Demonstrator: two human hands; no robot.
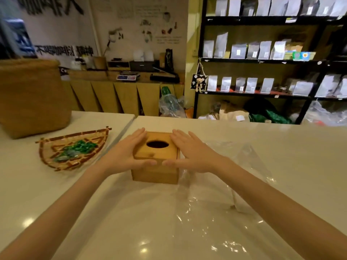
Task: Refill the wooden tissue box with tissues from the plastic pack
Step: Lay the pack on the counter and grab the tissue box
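Observation:
A square wooden tissue box [155,171] stands on the white table [281,147], its lid on top with a dark oval slot [157,144]. No tissue shows in the slot. My left hand [129,152] clasps the lid's left side, fingers along the edge and thumb on the front. My right hand [189,152] clasps the right side the same way. Clear plastic wrap [216,203] lies crumpled and flat on the table in front of and to the right of the box. I see no tissues in it.
A woven bamboo tray [75,147] with green wrapped items lies to the left. A tall woven basket [32,98] stands at the far left. A black shelf rack [262,61] with pouches and a wooden counter are beyond the table.

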